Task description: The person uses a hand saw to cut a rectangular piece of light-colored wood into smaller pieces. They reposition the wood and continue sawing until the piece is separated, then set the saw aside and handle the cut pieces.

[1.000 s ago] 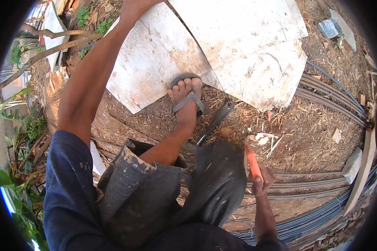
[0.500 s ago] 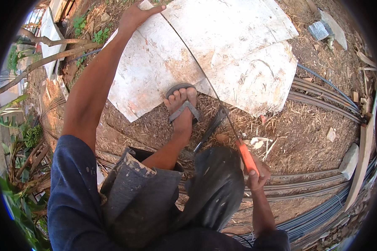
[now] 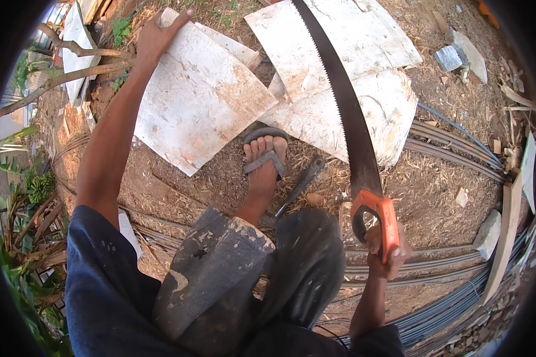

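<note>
The left hand [image 3: 155,40] is gripping the white board [image 3: 199,98] at its far-left corner; the right hand [image 3: 394,253] is gripping the orange-handled saw [image 3: 349,116] above the right-hand sheets [image 3: 396,98]. Safe control is depending on holding the teeth [image 3: 327,77] clear of the foot [image 3: 261,175].

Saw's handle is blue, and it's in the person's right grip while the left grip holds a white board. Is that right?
Not quite: the head view shows that the saw's handle is orange, not blue. It is in the right grip, and the left grip holds a white board.
</note>
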{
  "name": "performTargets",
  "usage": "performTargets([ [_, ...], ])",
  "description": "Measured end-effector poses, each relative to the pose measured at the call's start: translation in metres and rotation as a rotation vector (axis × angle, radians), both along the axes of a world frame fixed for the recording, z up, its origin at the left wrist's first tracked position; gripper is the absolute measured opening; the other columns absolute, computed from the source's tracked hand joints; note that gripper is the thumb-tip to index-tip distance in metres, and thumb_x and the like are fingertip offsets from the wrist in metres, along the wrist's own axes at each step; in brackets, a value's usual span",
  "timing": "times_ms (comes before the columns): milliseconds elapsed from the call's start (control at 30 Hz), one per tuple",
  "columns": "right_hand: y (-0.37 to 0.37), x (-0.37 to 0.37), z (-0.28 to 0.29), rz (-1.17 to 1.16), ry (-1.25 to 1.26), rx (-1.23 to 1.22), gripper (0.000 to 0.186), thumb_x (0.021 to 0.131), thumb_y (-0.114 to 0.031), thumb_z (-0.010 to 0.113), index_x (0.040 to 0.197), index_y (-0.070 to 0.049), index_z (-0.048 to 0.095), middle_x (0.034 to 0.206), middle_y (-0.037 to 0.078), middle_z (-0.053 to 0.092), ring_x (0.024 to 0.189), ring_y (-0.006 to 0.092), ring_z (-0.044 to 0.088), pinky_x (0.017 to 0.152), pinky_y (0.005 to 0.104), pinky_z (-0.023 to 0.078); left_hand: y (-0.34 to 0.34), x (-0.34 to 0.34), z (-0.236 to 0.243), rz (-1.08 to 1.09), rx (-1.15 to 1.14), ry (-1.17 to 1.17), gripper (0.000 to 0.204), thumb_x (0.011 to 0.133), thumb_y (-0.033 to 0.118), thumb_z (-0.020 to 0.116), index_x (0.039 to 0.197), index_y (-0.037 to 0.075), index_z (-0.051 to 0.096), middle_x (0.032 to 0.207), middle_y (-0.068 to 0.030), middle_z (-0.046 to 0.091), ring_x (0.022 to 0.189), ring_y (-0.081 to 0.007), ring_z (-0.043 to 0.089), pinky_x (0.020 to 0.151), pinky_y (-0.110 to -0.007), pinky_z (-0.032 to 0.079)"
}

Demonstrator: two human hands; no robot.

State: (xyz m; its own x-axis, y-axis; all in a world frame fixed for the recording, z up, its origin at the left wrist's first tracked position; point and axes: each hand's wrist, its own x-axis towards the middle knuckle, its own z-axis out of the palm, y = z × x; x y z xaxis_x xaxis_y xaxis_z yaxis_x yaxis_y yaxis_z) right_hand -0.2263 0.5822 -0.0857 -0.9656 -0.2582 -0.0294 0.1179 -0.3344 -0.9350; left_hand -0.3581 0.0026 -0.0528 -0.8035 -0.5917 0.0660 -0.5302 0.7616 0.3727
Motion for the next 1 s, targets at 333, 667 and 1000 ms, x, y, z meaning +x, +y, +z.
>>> performTargets([
  [333,0.005,-0.013,0.013,0.003,0.024,0.354,0.067,0.083,-0.050,0.062,0.108,0.012,0.060,0.057,0.003,0.053,0.048,0.0092,0.048,0.045,0.0236,0.035,-0.005,-0.020,-0.067,0.269,-0.636,-0.075,0.072,0.078,0.064,0.055,0.117,0.004,0.061,0.124,-0.0186,0.056,0.116,-0.0309,0.053,0.093,-0.044,0.041],
  [667,0.014,0.028,0.022,0.226,0.151,0.642,0.043,0.079,-0.028,0.064,0.109,0.003,0.064,0.064,0.007,0.060,0.055,0.0130,0.057,0.053,0.0276,0.043,0.123,-0.077,-0.100,0.076,0.492,0.002,0.063,0.076,0.046,0.067,0.103,-0.009,0.060,0.107,-0.0255,0.063,0.105,-0.0378,0.060,0.088,-0.040,0.048],
  [1000,0.009,0.042,0.035,0.363,-0.049,0.743,0.049,0.077,-0.017,0.061,0.118,0.009,0.055,0.084,0.019,0.066,0.075,0.0236,0.066,0.068,0.0345,0.052,0.128,-0.097,-0.113,0.513,0.809,0.190,0.058,0.064,0.031,0.081,0.102,-0.009,0.062,0.105,-0.0235,0.065,0.094,-0.0335,0.064,0.083,-0.039,0.050],
])
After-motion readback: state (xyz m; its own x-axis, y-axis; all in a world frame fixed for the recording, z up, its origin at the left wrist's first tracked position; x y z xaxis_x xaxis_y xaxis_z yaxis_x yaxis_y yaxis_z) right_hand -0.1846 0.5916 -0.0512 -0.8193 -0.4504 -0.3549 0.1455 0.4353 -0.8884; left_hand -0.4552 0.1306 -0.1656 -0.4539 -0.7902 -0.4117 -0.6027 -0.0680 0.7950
